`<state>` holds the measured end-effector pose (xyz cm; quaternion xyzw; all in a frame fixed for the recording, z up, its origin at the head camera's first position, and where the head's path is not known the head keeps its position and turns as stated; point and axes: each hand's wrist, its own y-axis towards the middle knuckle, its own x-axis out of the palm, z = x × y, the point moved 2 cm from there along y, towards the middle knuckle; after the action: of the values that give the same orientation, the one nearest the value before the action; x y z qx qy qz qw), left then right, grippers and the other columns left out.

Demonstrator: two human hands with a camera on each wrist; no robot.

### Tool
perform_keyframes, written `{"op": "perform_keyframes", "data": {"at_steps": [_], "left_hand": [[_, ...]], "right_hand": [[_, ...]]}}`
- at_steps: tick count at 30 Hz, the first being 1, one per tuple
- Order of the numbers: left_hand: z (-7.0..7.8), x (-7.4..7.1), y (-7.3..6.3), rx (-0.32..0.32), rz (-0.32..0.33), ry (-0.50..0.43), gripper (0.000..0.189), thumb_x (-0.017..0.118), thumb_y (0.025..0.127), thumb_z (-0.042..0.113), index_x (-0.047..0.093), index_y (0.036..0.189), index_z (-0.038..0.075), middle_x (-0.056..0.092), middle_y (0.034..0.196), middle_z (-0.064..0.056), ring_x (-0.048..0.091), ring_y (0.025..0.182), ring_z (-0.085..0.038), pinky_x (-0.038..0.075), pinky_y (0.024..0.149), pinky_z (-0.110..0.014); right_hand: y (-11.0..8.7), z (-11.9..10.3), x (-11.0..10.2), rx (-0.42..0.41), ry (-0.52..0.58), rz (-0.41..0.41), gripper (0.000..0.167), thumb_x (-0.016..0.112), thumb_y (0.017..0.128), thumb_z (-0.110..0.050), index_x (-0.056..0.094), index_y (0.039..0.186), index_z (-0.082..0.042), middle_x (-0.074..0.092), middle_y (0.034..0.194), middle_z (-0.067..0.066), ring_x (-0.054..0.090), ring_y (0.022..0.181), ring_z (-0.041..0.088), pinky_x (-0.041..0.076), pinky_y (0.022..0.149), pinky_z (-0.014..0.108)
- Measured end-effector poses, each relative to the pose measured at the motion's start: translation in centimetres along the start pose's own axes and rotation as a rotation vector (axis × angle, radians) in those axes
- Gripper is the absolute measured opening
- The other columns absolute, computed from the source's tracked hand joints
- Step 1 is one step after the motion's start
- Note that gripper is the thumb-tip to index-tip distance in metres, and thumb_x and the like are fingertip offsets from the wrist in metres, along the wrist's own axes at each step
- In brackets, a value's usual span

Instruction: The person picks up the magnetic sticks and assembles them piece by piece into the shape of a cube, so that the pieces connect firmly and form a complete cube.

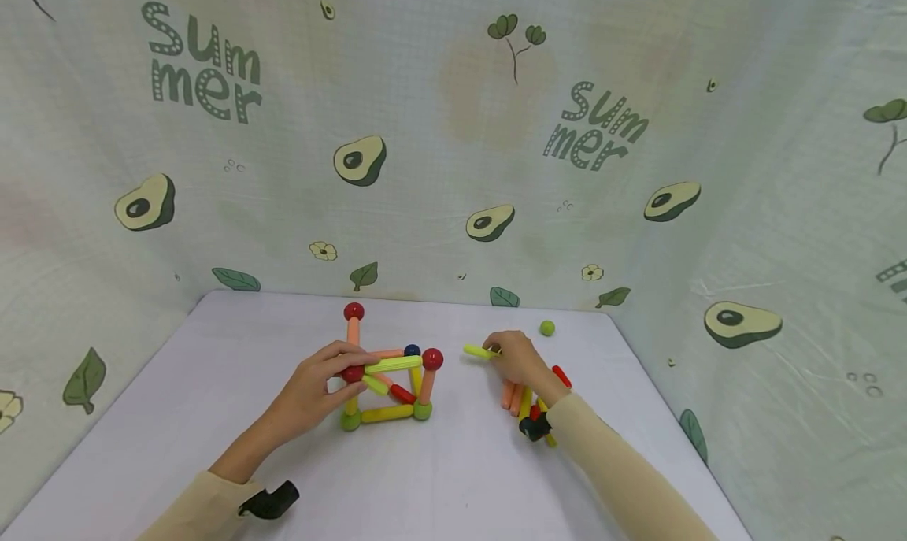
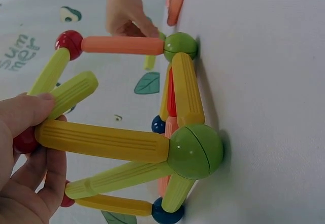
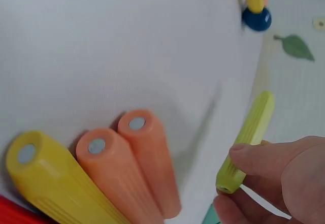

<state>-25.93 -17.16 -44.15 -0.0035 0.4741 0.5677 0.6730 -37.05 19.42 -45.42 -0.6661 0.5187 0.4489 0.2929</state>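
A frame of magnetic rods and balls stands on the table, with green balls [image 2: 196, 152] at its lower corners. My left hand [image 1: 312, 391] grips the red ball [image 2: 25, 140] at an upper corner; its thumb lies by a light green rod [image 2: 75, 93] that juts from this ball. Another light green rod [image 1: 394, 364] runs from there to a second red ball [image 1: 432, 358]. Out to the right, my right hand [image 1: 516, 358] pinches a loose light green rod [image 3: 246, 140] between thumb and fingers, held above the table.
Below my right hand lie several loose rods, among them orange rods [image 3: 150, 158] and a yellow rod [image 3: 61, 178]. A lone green ball [image 1: 547, 327] sits near the table's back edge. A patterned cloth [image 1: 425, 210] hangs behind and at both sides of the table [image 1: 439, 478].
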Motion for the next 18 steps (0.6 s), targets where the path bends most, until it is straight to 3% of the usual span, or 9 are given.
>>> {"op": "perform_keyframes", "data": {"at_steps": [11,18], "left_hand": [[-0.1,0.1,-0.1,0.008,0.02,0.0,0.057,0.089,0.084,0.003,0.074,0.134,0.027,0.065,0.124,0.01,0.064,0.11,-0.01,0.059,0.09,-0.022],[-0.1,0.3,0.0,0.012,0.021,0.006,0.057,0.089,0.084,0.003,0.074,0.134,0.027,0.065,0.124,0.01,0.063,0.11,-0.01,0.059,0.089,-0.022]], "right_hand": [[-3.9,-4.2,-0.4,-0.204,0.022,-0.115,0.022,0.078,0.094,0.0,0.078,0.113,-0.01,0.076,0.101,0.002,0.067,0.093,0.018,0.06,0.087,0.039],[-6.2,-5.1,1.2,-0.287,0.039,-0.107,0.02,0.08,0.093,-0.003,0.079,0.111,-0.011,0.077,0.098,-0.002,0.067,0.087,0.01,0.058,0.079,0.028]]}}
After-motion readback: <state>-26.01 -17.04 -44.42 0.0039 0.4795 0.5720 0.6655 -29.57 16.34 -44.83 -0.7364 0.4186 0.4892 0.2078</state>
